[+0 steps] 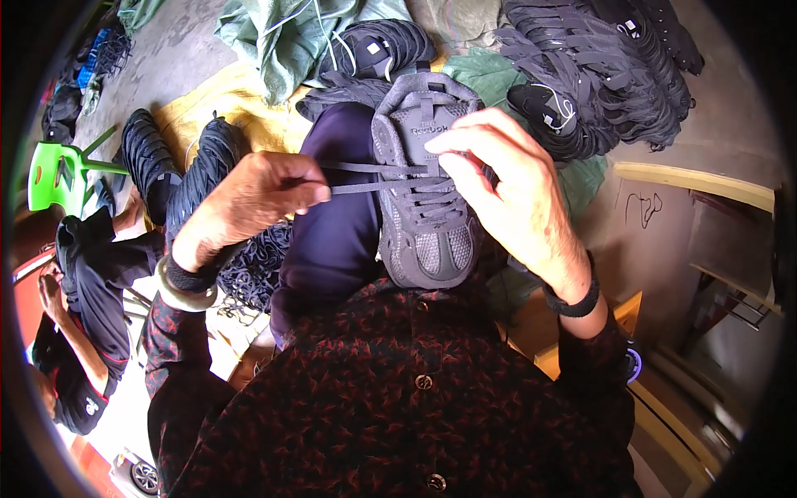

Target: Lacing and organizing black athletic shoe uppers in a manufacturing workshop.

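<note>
In the head view, crumpled green sacking (270,50) lies toward the far edge of the floor (178,62); whether it holds anything, I cannot tell. The dark grey shoe (432,241) has its tongue (430,124) upright in the opening, and its toe points toward the person.

The shoe sits at the lap, along the right edge of a dark trouser leg (320,241). On the floor beyond that leg lies a yellow sheet (241,87), with 2 dark bundles (149,153) along its left edge. Stacked dark shoe uppers (581,75) cover the floor's far right part, and a heap of black laces (257,270) lies left of the leg. A bright green chair (54,178) stands near the floor's left edge; just nearer, a co-worker (91,315) in dark clothes is partly visible.

The hands are apart, 1 on each side of the shoe's upper lacing. The left hand (257,199) is pinched on 2 strands of grey lace (353,189), drawn taut leftward from the shoe. The right hand (506,183) arches over the shoe's right side, thumb and forefinger bent at the tongue; I cannot tell whether they grip anything. Dark bands (573,303) circle the wrists.
</note>
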